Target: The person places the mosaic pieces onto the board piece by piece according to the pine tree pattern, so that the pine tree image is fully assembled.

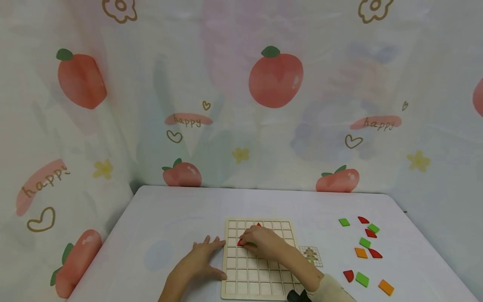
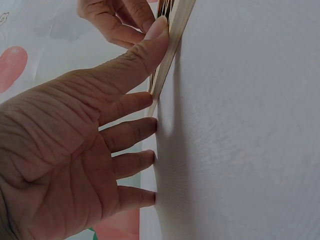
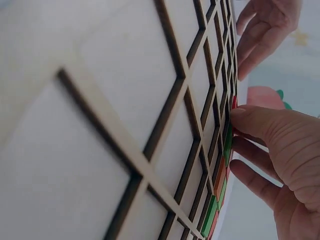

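A wooden grid board (image 1: 242,288) with square cells lies on the table. My right hand (image 1: 266,243) reaches over its upper left part and pinches a red piece (image 1: 239,243) between thumb and fingers. Another red piece (image 1: 258,224) shows near the board's far edge. In the right wrist view, green pieces (image 3: 208,217) and an orange piece (image 3: 219,176) sit in cells under that hand, mostly covered in the head view. Spread, straight fingers of my left hand (image 1: 200,261) touch the board's left edge, with its thumb against the rim lower down.
Right of the board lies a small pattern card (image 1: 311,256), partly beside my right forearm. Farther right are several loose pieces, among them a green diamond (image 1: 362,279), an orange one (image 1: 386,287) and a red curved one (image 1: 349,276). A printed curtain (image 1: 241,126) stands behind the table.
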`<state>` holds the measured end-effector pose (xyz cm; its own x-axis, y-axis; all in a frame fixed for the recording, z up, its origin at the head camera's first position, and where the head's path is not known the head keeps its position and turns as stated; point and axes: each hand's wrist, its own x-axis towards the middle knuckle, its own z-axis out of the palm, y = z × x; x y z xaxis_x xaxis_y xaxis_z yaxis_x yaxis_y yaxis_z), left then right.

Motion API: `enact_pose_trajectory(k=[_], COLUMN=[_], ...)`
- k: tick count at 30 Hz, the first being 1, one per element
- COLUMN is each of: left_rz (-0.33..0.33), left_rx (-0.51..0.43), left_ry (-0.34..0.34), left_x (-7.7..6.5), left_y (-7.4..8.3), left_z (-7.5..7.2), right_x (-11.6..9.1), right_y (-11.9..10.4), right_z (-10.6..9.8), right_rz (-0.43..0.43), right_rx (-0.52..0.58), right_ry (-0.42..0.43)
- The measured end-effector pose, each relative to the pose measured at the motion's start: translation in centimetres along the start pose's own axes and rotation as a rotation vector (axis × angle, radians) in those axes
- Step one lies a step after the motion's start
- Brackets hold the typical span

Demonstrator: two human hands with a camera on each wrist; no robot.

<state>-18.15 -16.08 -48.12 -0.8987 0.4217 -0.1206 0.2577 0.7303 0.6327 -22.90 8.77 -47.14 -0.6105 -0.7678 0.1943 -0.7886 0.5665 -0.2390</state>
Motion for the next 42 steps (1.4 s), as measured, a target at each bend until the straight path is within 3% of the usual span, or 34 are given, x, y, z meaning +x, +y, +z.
enact_pose_trajectory(k=[7,17,30,35,42], left_rz=[-0.012,-0.028,-0.023,-0.030,-0.048], left_rx=[-0.006,0.000,-0.013,-0.007,-0.010], left_ry=[0.004,0.008,-0.002,-0.009,0.012], left_x=[0.0,-0.1,-0.2,-0.2,-0.1], left_y=[0.2,0.5,0.5,0.5,0.7], left_z=[0.0,-0.1,0.0,0.2,0.0], right_x=[-1.3,-5.7,-10.4,-12.4,-14.8], right_y=[-0.1,0.6,2.9,4.0,5.3], right_z=[-0.5,-1.9,-2.7,-3.1,-4.2], right_rz=[0.060,0.168,0.312,0.323,0.440], right_rx=[0.022,0.077,0.034,0.051,0.047], right_ry=[0.034,0.120,0.118,0.152,0.186])
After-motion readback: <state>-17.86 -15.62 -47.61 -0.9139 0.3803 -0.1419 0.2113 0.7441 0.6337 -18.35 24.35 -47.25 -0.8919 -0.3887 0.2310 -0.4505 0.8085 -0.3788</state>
